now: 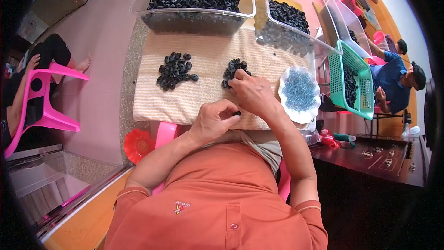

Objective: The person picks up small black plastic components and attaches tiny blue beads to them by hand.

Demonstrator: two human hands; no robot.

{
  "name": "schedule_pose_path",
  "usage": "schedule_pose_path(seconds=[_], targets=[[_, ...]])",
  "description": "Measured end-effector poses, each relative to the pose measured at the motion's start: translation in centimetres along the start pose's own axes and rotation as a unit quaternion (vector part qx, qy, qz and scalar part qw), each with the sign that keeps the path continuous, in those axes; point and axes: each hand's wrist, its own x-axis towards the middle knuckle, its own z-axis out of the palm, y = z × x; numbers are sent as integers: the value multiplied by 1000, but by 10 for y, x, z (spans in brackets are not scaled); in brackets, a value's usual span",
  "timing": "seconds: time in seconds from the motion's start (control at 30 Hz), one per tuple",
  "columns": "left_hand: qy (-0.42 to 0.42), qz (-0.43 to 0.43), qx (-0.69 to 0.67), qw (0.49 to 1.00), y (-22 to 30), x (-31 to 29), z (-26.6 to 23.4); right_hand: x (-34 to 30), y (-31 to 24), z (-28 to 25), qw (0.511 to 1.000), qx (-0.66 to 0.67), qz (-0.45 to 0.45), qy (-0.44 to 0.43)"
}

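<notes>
Near the table's front edge, my left hand (pixel 213 119) pinches a small black ring-like part (pixel 237 113) between thumb and fingertips. Just beyond it, my right hand (pixel 253 91) reaches over a small pile of black parts (pixel 235 67), its fingertips down at the pile's near side. Whether those fingers hold a part is hidden. To the left lies a second pile of black parts (pixel 174 70) on the striped cloth (pixel 203 48). A white scalloped dish (pixel 300 116) of small clear-blue beads (pixel 299 90) sits right of my right hand.
Clear bins (pixel 194 15) (pixel 296 37) heaped with black parts stand at the far edge. A green basket (pixel 365 83) with more parts is at the right, near a person in blue (pixel 393 81). A pink chair (pixel 51 97) holds someone at the left; a red bowl (pixel 138 146) is nearby.
</notes>
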Motion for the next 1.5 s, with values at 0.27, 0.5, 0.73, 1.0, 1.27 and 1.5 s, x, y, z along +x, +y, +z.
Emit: schedule_pose_path(seconds=[0.27,0.5,0.73,1.0,1.27,1.5], targets=[[1,13,13,1000,-4,-2,1,-2,2,3,999,3,-7,-48],[-4,-13,14,1000,-1,-2,1,-5,5,7,998,21,-29,-48],[-7,-29,11,999,0,-3,1,-18,5,8,994,102,-25,42],[3,-41,-41,998,-3,-5,6,-48,13,16,965,199,-18,169],[20,-42,-68,997,0,-5,8,-68,-7,23,851,486,44,193],[16,-39,-92,995,-7,-5,9,-75,-9,33,838,505,47,202]])
